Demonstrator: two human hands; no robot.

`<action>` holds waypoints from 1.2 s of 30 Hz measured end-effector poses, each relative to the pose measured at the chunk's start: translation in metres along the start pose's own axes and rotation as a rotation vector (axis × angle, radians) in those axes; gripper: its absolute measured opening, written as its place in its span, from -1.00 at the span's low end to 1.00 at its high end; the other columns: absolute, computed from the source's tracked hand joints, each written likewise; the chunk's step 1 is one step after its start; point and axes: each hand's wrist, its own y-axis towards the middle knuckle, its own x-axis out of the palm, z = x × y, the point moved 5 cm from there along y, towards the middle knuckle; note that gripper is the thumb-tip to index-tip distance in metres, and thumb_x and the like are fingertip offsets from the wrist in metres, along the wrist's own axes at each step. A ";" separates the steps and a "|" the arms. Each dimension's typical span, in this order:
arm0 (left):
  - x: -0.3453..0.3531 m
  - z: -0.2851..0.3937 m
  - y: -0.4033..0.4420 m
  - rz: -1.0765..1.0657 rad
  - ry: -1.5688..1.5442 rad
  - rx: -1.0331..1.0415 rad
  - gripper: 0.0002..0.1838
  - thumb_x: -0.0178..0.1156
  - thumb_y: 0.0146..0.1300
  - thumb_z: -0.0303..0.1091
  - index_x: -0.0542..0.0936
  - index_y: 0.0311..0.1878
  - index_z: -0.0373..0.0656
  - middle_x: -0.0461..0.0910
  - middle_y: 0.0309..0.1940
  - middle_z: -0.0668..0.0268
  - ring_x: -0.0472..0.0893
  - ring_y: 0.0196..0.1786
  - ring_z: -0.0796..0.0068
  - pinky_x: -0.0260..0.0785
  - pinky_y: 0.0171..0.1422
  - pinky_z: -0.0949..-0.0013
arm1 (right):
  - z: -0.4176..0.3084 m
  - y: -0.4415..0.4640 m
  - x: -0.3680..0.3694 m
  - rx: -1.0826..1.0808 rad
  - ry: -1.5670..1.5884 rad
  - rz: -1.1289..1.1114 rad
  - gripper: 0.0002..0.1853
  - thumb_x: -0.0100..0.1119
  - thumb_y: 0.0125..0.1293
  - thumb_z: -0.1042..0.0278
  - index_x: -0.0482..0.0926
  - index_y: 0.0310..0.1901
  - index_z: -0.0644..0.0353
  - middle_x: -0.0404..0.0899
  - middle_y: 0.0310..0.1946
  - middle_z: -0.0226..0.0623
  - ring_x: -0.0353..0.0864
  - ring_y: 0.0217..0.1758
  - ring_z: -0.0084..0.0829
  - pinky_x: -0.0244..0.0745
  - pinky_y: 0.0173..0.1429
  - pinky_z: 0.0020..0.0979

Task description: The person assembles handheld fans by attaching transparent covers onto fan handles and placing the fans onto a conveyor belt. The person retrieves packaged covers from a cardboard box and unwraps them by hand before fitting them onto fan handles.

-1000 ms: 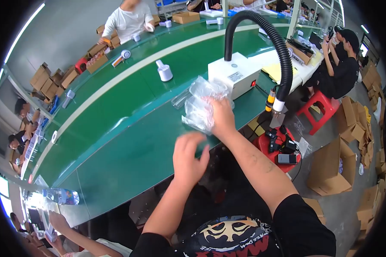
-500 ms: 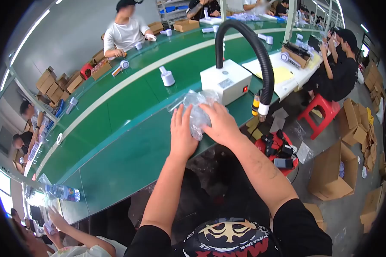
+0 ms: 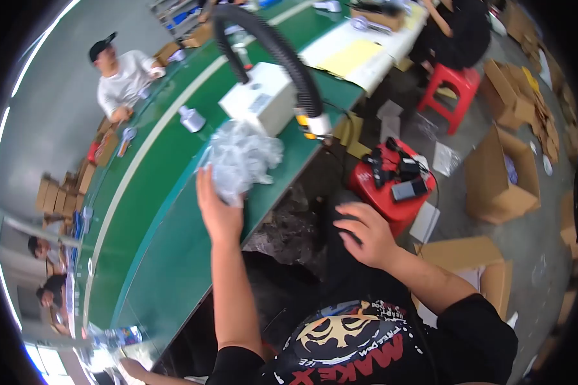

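Note:
A loose heap of crumpled clear plastic bags (image 3: 245, 157) lies on the green table against a white box-shaped machine (image 3: 260, 96). My left hand (image 3: 221, 208) rests along the near left side of the bags, its fingers stretched out and touching them. Off the table's edge, my right hand (image 3: 367, 236) hangs in the air over my lap, fingers apart and slightly bent, with nothing in it. The machine's black ribbed hose (image 3: 292, 61) arches over and ends in a yellow and white nozzle (image 3: 313, 125). Beyond the bags stands a small white handheld device (image 3: 191, 119).
A red stool (image 3: 359, 179) holding black adapters stands to the right of the table. Open cardboard boxes (image 3: 504, 176) sit on the floor beyond it. One person (image 3: 125, 83) works across the green conveyor; a bottle (image 3: 123, 337) is at lower left.
My right hand has left the bags and moved right, off the table. The bags have spread out under my left hand, which stays at them. The view has turned right.

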 end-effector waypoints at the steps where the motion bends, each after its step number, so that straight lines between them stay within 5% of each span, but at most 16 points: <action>1: 0.000 -0.002 0.000 0.007 -0.061 0.012 -0.13 0.41 0.06 -0.48 0.29 0.49 -0.19 0.23 0.50 -0.06 0.22 0.56 -0.05 0.06 0.63 0.08 | 0.017 -0.041 -0.017 0.119 -0.077 0.006 -0.67 0.35 0.08 0.57 0.61 -0.07 0.18 0.59 0.02 -0.13 0.58 0.12 -0.03 0.53 0.20 -0.13; 3: 0.005 -0.016 -0.003 -0.044 -0.153 0.001 -0.06 0.40 0.06 -0.50 0.20 0.54 -0.21 0.21 0.51 0.02 0.18 0.59 0.06 -0.07 0.67 0.11 | 0.053 -0.147 -0.057 0.405 -0.284 0.089 -0.72 0.31 0.13 0.54 0.59 -0.09 0.19 0.59 -0.07 -0.11 0.59 0.01 -0.05 0.52 0.12 -0.16; 7: 0.004 -0.028 -0.014 -0.177 -0.452 -0.092 -0.05 0.32 0.12 -0.36 0.14 0.60 -0.16 0.13 0.56 0.01 0.18 0.57 0.05 0.08 0.60 -0.01 | 0.086 -0.390 -0.158 1.209 -0.648 0.414 -0.78 0.13 0.33 0.43 0.51 -0.01 0.22 0.55 -0.19 -0.08 0.58 -0.10 -0.08 0.50 0.02 -0.17; 10: -0.001 -0.044 -0.016 -0.153 -0.279 0.019 -0.04 0.33 0.10 -0.25 0.15 0.59 -0.16 0.16 0.54 -0.03 0.22 0.55 0.00 0.10 0.59 -0.05 | 0.079 -0.572 -0.181 1.826 -0.644 0.167 -0.70 0.24 0.26 0.31 0.58 0.02 0.12 0.69 -0.16 -0.04 0.68 -0.01 -0.03 0.56 0.09 -0.14; 12: 0.000 -0.053 -0.011 -0.182 -0.107 0.126 -0.03 0.27 0.09 -0.24 0.13 0.60 -0.18 0.13 0.56 -0.07 0.18 0.57 -0.03 0.06 0.61 -0.05 | 0.047 -0.620 -0.155 2.011 -0.385 0.058 -0.66 0.28 0.19 0.27 0.61 0.03 0.04 0.72 -0.23 -0.04 0.71 -0.07 -0.02 0.58 0.09 -0.13; 15: -0.008 -0.049 -0.011 -0.111 0.088 0.374 -0.09 0.27 0.08 -0.29 0.20 0.54 -0.27 0.28 0.47 -0.07 0.31 0.50 -0.04 0.14 0.57 -0.05 | 0.004 -0.608 -0.099 2.092 -0.129 -0.062 -0.64 0.28 0.22 0.27 0.62 0.06 0.12 0.69 -0.11 -0.02 0.68 0.01 -0.05 0.57 0.09 -0.15; 17: -0.019 -0.028 -0.021 -0.028 0.255 0.373 -0.13 0.26 0.08 -0.34 0.23 0.51 -0.29 0.34 0.42 -0.04 0.36 0.46 -0.03 0.19 0.55 -0.04 | -0.003 -0.601 -0.073 1.965 -0.412 -0.277 -0.63 0.33 0.21 0.23 0.62 0.05 0.09 0.65 -0.02 -0.08 0.63 0.11 -0.10 0.53 0.16 -0.14; 19: -0.045 -0.007 -0.031 0.162 0.573 0.341 -0.23 0.25 0.09 -0.44 0.31 0.45 -0.32 0.46 0.32 0.01 0.46 0.37 -0.01 0.28 0.50 -0.02 | 0.001 -0.581 -0.071 1.923 -0.465 -0.232 -0.61 0.35 0.21 0.21 0.62 0.07 0.09 0.63 0.00 -0.09 0.61 0.14 -0.10 0.52 0.19 -0.14; 23: -0.040 0.076 -0.066 0.152 0.170 0.635 -0.44 0.23 0.32 -0.44 0.38 0.37 -0.31 0.50 0.25 0.04 0.53 0.26 0.05 0.34 0.42 0.05 | 0.023 -0.555 -0.067 1.809 -0.474 -0.098 -0.55 0.37 0.20 0.16 0.60 0.11 0.09 0.60 0.05 -0.08 0.57 0.19 -0.09 0.48 0.26 -0.13; 25: -0.010 0.099 -0.096 -0.090 0.109 0.609 -0.50 0.09 0.21 -0.73 0.49 0.26 -0.34 0.57 0.16 0.10 0.57 0.21 0.17 0.43 0.31 0.22 | 0.034 -0.552 -0.049 1.817 -0.218 -0.064 -0.51 0.36 0.21 0.12 0.58 0.15 0.10 0.60 0.07 -0.04 0.56 0.20 -0.05 0.47 0.29 -0.13; 27: 0.029 0.119 -0.134 -0.530 -0.023 0.472 -0.57 0.05 0.28 -0.71 0.52 0.22 -0.32 0.58 0.14 0.13 0.57 0.17 0.23 0.42 0.28 0.27 | 0.041 -0.546 -0.036 1.865 -0.192 -0.025 -0.49 0.34 0.22 0.08 0.58 0.17 0.11 0.61 0.08 -0.02 0.57 0.20 -0.03 0.47 0.30 -0.13; 30: 0.072 0.083 -0.184 -0.684 -0.103 0.378 -0.63 0.10 0.32 -0.61 0.54 0.20 -0.32 0.58 0.14 0.10 0.57 0.16 0.16 0.36 0.33 0.21 | 0.050 -0.543 -0.022 1.991 -0.149 0.047 -0.45 0.32 0.24 0.02 0.57 0.20 0.13 0.61 0.10 0.01 0.57 0.20 0.00 0.46 0.30 -0.12; 36: 0.103 0.026 -0.219 -1.045 0.053 -0.027 -0.65 0.17 0.32 -0.54 0.59 0.18 -0.22 0.68 -0.04 0.13 0.68 -0.04 0.30 0.49 0.11 0.29 | 0.075 -0.549 -0.007 2.160 0.114 0.322 -0.38 0.29 0.24 -0.07 0.58 0.22 0.17 0.63 0.15 0.04 0.60 0.24 -0.02 0.47 0.32 -0.15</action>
